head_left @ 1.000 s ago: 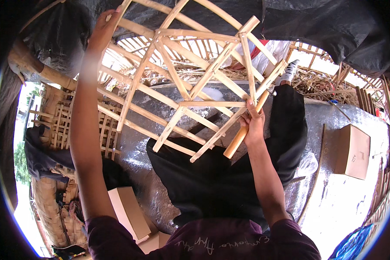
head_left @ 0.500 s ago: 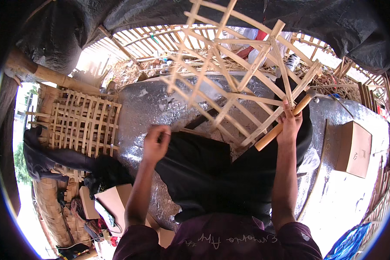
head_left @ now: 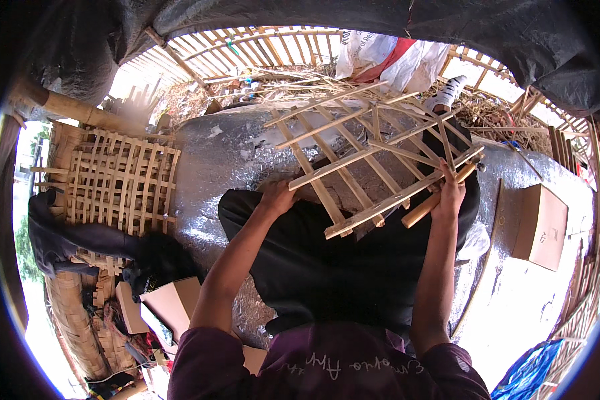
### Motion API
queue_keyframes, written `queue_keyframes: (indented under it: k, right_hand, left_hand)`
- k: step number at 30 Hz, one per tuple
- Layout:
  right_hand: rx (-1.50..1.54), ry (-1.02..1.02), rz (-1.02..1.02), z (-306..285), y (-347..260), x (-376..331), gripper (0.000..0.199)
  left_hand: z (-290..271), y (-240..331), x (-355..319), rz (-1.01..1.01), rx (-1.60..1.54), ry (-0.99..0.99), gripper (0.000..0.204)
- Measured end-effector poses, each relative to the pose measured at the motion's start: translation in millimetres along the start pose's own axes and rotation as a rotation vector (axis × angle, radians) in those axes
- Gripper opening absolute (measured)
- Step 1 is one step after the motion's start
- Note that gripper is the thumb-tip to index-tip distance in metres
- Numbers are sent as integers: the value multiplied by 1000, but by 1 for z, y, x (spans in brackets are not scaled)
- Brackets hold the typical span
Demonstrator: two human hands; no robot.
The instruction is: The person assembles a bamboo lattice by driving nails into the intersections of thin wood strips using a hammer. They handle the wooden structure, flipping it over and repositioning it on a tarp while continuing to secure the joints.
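Both hands closed on the bamboo lattice frame [head_left: 373,160]: left hand [head_left: 278,197] at its near edge, right hand [head_left: 451,193] around a slat and stick.

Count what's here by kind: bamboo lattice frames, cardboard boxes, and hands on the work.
Bamboo lattice frames: 2, the held frame and a flat lattice
Cardboard boxes: 2, right box and lower-left box
Hands: 2, left hand, right hand
Total: 6
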State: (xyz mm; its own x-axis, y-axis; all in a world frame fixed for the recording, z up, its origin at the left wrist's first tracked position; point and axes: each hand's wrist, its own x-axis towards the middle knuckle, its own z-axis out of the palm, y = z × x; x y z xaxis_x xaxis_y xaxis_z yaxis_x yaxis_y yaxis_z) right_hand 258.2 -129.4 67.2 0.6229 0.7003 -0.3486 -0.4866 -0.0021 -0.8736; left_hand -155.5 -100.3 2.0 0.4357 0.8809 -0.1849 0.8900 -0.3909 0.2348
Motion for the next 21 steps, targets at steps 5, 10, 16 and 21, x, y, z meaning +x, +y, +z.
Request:
queue_keyframes:
  k: [5, 10, 16, 21]
  right_hand:
    - [-72, 5, -5, 14, -11, -18, 25]
    - [-81, 38, 1, 13, -13, -16, 30]
    - [-114, -43, 4, 4, -5, -13, 33]
    - [-97, 5, -28, 4, 0, -11, 27]
  left_hand:
    - [28, -28, -10, 44, 67, 137, 38]
    - [-26, -26, -4, -37, -45, 44, 13]
    - [-92, -58, -23, -162, -328, 291, 14]
    - [-124, -61, -30, -342, -903, 471, 17]
